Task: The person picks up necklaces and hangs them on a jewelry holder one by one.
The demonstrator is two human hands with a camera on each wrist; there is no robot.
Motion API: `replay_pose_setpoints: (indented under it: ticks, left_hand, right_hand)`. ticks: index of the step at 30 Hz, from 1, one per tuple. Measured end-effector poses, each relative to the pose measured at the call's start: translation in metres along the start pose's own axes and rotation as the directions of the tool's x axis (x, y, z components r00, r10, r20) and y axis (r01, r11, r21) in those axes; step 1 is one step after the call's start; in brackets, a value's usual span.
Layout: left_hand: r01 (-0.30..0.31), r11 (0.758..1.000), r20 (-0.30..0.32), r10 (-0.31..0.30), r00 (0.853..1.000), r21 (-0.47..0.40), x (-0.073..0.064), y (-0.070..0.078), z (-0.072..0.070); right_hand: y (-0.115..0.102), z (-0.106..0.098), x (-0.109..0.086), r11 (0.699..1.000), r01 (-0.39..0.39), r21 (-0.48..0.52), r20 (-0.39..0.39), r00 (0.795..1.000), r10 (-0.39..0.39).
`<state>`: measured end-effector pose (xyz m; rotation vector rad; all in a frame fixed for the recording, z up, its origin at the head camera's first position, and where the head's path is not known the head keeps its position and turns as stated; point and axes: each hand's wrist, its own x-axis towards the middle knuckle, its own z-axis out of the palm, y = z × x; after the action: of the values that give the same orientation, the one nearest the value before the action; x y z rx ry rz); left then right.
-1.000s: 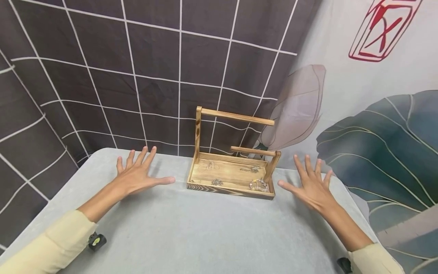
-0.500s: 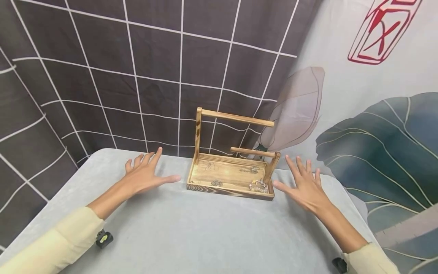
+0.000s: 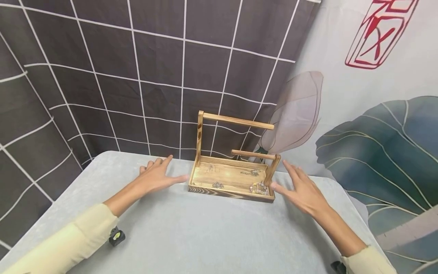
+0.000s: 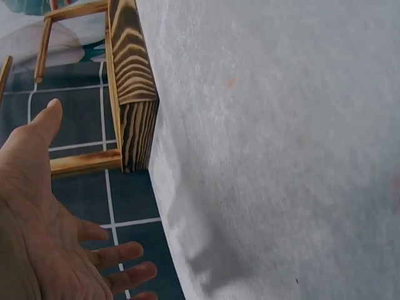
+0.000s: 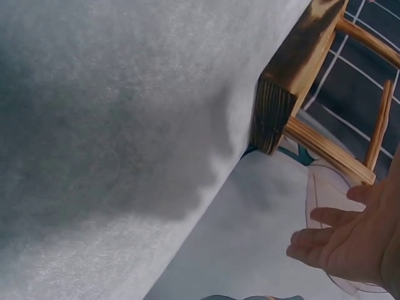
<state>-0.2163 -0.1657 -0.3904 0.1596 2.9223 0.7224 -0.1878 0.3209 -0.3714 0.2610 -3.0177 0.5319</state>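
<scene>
While left hand and right hand flank it, fingers extended, we see a rectangular, stripe-grained wooden tray. Its long axis runs left-right, right end nearer.

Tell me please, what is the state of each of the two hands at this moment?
Left hand: open, holding nothing, beside the left end of the wooden tray.
Right hand: open, holding nothing, beside the tray's right end.
</scene>
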Motion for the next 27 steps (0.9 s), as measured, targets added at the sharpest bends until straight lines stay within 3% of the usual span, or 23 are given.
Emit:
replay_pose_setpoints:
  ticks: [5, 13, 20, 22, 27]
  left_hand:
    - [-0.020, 0.999, 0.015, 0.020, 1.000, -0.030, 0.003, 0.005, 0.007]
    - [-0.050, 0.997, 0.015, 0.050, 0.999, -0.057, 0.012, 0.009, 0.014]
    - [-0.075, 0.995, 0.015, 0.076, 0.997, -0.060, 0.020, 0.017, 0.020]
    - [-0.085, 0.994, 0.020, 0.086, 0.996, -0.070, 0.027, 0.015, 0.024]
    - [-0.121, 0.988, -0.019, 0.119, 0.993, -0.093, 0.070, -0.016, 0.055]
  right_hand:
    - [-0.001, 0.004, -0.003, 1.000, 0.002, -0.003, -0.005, 1.000, -0.002]
    - [-0.008, 0.011, 0.000, 0.997, 0.072, -0.021, -0.023, 0.997, -0.072]
    - [-0.016, 0.017, 0.004, 0.996, 0.086, -0.025, 0.002, 0.996, -0.086]
    - [-0.016, 0.020, 0.006, 0.995, 0.101, -0.011, 0.007, 0.995, -0.101]
    - [-0.019, 0.028, 0.013, 0.983, 0.177, 0.047, 0.007, 0.984, -0.178]
